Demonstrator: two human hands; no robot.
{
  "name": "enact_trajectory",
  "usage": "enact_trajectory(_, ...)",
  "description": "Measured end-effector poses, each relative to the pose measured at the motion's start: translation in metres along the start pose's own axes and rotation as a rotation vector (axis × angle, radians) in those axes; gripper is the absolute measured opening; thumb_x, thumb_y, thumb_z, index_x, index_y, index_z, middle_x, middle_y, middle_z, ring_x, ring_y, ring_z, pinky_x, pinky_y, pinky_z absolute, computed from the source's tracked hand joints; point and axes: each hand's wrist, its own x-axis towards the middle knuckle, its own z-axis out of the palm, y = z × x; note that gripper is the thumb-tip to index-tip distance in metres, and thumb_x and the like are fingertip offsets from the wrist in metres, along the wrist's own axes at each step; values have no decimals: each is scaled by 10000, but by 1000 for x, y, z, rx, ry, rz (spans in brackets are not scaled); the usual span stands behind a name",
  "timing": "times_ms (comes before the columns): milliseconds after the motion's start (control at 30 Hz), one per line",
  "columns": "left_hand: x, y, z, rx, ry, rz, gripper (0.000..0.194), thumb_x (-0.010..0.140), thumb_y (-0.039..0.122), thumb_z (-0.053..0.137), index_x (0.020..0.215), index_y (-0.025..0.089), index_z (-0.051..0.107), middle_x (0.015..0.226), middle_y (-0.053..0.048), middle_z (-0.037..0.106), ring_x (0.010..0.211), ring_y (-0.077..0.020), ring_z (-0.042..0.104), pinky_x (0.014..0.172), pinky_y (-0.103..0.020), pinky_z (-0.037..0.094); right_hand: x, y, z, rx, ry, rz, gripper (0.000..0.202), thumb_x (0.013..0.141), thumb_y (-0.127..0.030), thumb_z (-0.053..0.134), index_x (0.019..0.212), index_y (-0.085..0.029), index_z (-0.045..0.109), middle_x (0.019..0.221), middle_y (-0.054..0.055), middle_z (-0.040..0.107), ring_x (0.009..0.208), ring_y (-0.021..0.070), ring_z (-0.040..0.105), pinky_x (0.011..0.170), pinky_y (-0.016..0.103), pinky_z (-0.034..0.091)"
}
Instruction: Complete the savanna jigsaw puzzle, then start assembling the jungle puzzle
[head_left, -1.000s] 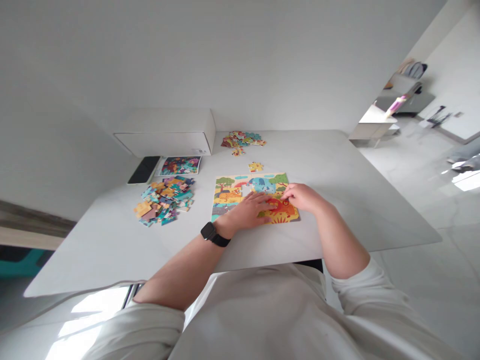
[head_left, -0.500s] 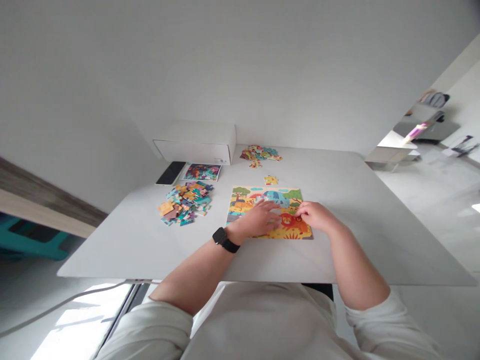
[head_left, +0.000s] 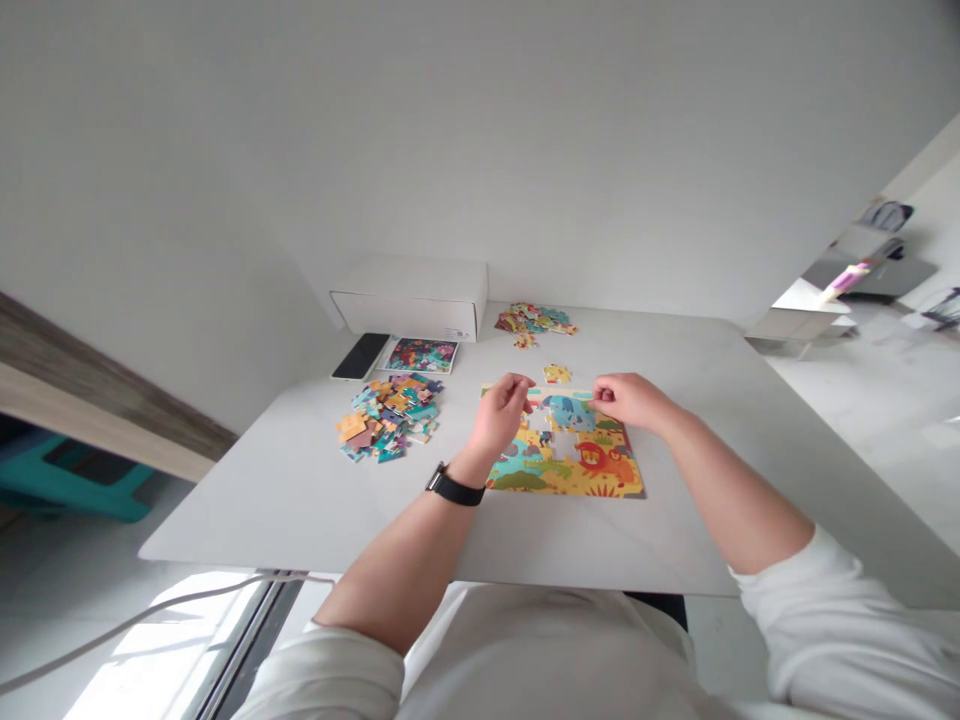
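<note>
An animal jigsaw puzzle (head_left: 532,480) lies on the table in front of me, with an elephant, lions and a crocodile on it. A pale gap shows near its middle. My left hand (head_left: 500,415), with a black watch on the wrist, is over the puzzle's left side; its fingers are curled closed and whatever may be in them is hidden. At the upper right edge, my right hand (head_left: 634,400) has its fingertips pinched together beside the elephant; I cannot make out anything between them. A loose yellow puzzle piece (head_left: 556,373) lies just beyond the puzzle.
To the left is a heap of mixed puzzle pieces (head_left: 390,415). Behind it lie a phone (head_left: 361,356) and a colourful picture card (head_left: 420,355). A white box (head_left: 409,310) stands against the wall, with another pile of pieces (head_left: 534,320) to its right.
My left hand has lifted from the puzzle's middle and curled its spread fingers. My right hand has moved from the lions up to the top right edge. The view has shifted slightly.
</note>
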Motion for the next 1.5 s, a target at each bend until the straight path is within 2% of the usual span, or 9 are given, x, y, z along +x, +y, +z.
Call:
enact_trajectory(100, 5, 1, -5, -223, 100, -55, 378, 1024, 569, 620, 921, 212, 688, 612, 29, 573, 616, -143, 572, 653, -265, 466, 37, 5, 2, 24, 12, 67, 37, 915, -235, 745, 903, -246, 779, 899, 10, 824, 771, 169, 717, 663, 256, 453)
enact_trajectory(200, 9, -1, -10, -426, 165, -117, 526, 1015, 667, 608, 732, 226, 566, 550, 46, 445, 586, -141, 542, 667, -281, 489, 72, 10, 11, -1, 31, 115, 144, 889, -186, 750, 989, -258, 824, 1022, 25, 850, 883, 183, 750, 746, 248, 498)
enact_trajectory(333, 15, -4, -15, -583, 202, -187, 569, 991, 685, 644, 677, 232, 501, 521, 54, 379, 552, -134, 501, 649, -281, 490, 108, 15, 26, -12, 45, 145, 337, 826, -228, 836, 1160, -271, 846, 1132, 59, 849, 964, 222, 764, 840, 276, 539)
enact_trajectory(500, 18, -2, -19, -651, 219, -243, 557, 992, 670, 649, 692, 232, 483, 544, 55, 370, 532, -121, 451, 616, -270, 457, 132, 23, 37, -24, -68, 121, 440, 661, -308, 981, 1086, -289, 867, 1123, 64, 841, 978, 257, 767, 863, 303, 562)
enact_trajectory(667, 18, -1, -20, -670, 192, -275, 526, 998, 661, 645, 726, 226, 525, 570, 43, 402, 545, -124, 461, 599, -270, 447, 137, 27, 40, -53, -77, 136, 407, 658, -290, 968, 1035, -243, 823, 1101, 67, 812, 914, 226, 736, 812, 290, 545)
enact_trajectory(933, 19, 1, -17, -651, 170, -270, 517, 989, 665, 663, 752, 224, 534, 574, 53, 389, 532, -113, 447, 574, -252, 435, 117, 24, 41, 330, 179, 273, 193, 806, -179, 800, 964, -201, 691, 927, 21, 753, 814, 164, 671, 815, 292, 540)
enact_trajectory(1133, 17, -1, -12, -650, 143, -274, 419, 962, 568, 720, 787, 213, 583, 594, 57, 435, 546, -105, 478, 579, -239, 431, 69, 15, 30, 852, 299, 215, 243, 802, -299, 841, 957, -222, 671, 815, -10, 669, 721, 153, 636, 673, 280, 563)
enact_trajectory(1333, 8, -1, -3, -517, 44, -196, 335, 900, 488, 795, 845, 209, 618, 668, 40, 550, 587, -99, 535, 598, -225, 446, 3, -14, 37, 961, 330, 164, 436, 765, -500, 880, 1063, -232, 708, 875, 20, 717, 788, 186, 659, 653, 290, 541)
enact_trajectory(1500, 3, 3, 4, -391, -37, -150, 348, 851, 472, 852, 869, 202, 633, 767, 15, 635, 621, -94, 577, 631, -229, 497, -22, -29, 55, 1010, 351, 194, 463, 763, -554, 860, 1062, -235, 707, 854, 14, 731, 812, 195, 673, 687, 296, 529)
